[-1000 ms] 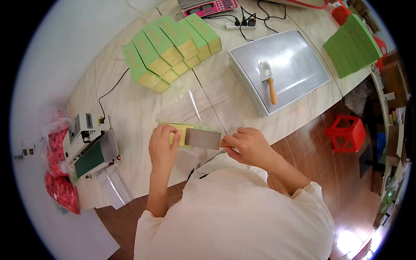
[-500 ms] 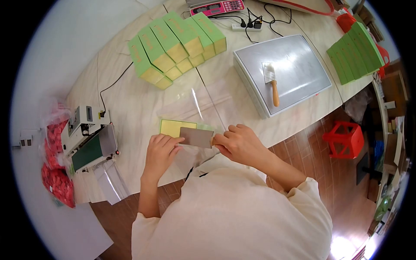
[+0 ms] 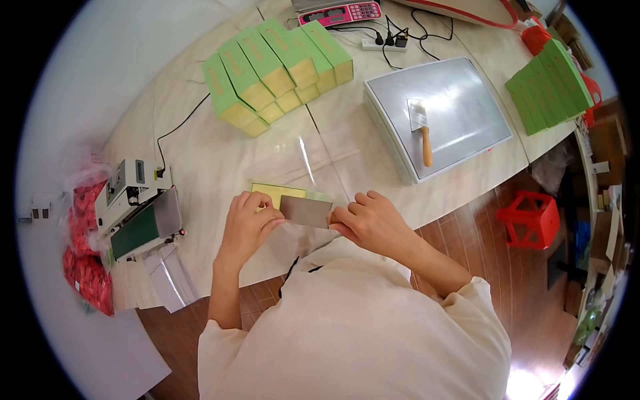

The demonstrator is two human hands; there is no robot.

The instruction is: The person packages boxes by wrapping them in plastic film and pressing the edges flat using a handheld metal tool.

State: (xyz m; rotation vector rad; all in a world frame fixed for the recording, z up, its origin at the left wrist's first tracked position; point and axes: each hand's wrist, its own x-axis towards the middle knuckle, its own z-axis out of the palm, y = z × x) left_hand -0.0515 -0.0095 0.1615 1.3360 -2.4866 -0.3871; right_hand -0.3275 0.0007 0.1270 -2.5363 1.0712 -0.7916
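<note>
My right hand (image 3: 363, 217) is closed round the handle of a flat metal scraper (image 3: 306, 211), whose wide grey blade points left. Close to the blade's left end, my left hand (image 3: 252, 219) has thumb and fingertips pinched together; what lies between them is too small to make out. Behind both hands lies a yellow and green box (image 3: 283, 195) on the table, partly covered by the blade and my left fingers. Clear plastic film (image 3: 293, 157) spreads around and behind this box.
Stacked green boxes (image 3: 267, 63) stand behind, left of a metal-topped case (image 3: 460, 100) bearing a second scraper (image 3: 427, 143). A sealing machine (image 3: 143, 213) is at left, a power strip (image 3: 383, 45) at the back, more green boxes (image 3: 547, 87) at right, and a red stool (image 3: 530, 220) on the floor.
My left hand has let the yellow and green box show more, then moved over its front edge, fingertips at the blade. The scraper has shifted slightly left. The view has turned a little.
</note>
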